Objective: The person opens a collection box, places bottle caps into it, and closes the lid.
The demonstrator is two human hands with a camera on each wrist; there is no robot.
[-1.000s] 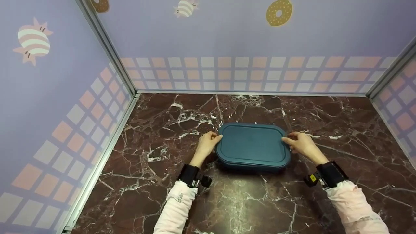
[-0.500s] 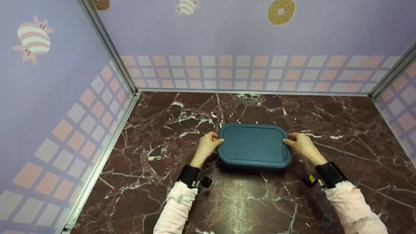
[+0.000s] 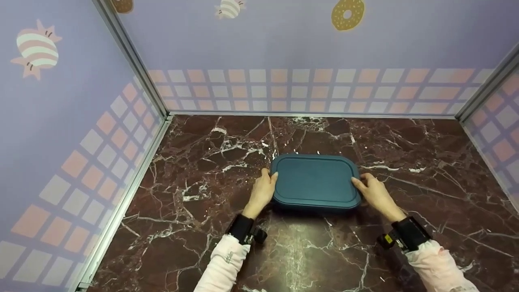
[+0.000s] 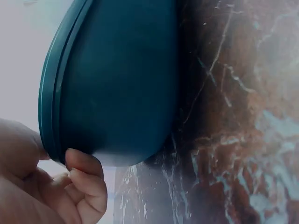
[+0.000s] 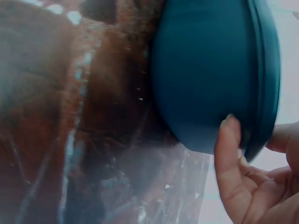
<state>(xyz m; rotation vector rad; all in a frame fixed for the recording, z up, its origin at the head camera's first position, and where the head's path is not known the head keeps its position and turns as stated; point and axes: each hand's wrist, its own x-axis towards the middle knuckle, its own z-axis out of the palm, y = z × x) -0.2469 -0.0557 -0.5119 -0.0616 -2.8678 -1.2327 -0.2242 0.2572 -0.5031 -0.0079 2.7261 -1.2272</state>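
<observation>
A dark teal rectangular lunch box with rounded corners and a lid on it lies on the dark marbled surface in the head view. My left hand pinches its left edge, thumb on top. In the left wrist view the curled fingers sit under the lid's rim. At the right edge, my right hand holds the box with the thumb on the lid. The right wrist view shows the index finger against the side wall below the rim. The inside of the box is hidden by the lid.
The brown-red marbled surface has white veins and small pale specks beyond the box. A patterned lilac back wall and a left wall enclose it. Another wall stands at the right.
Both hands have slid a little nearer along the short sides of the lunch box, and the left fingers point more away from me. The box has hardly moved, and its lid stays on.
</observation>
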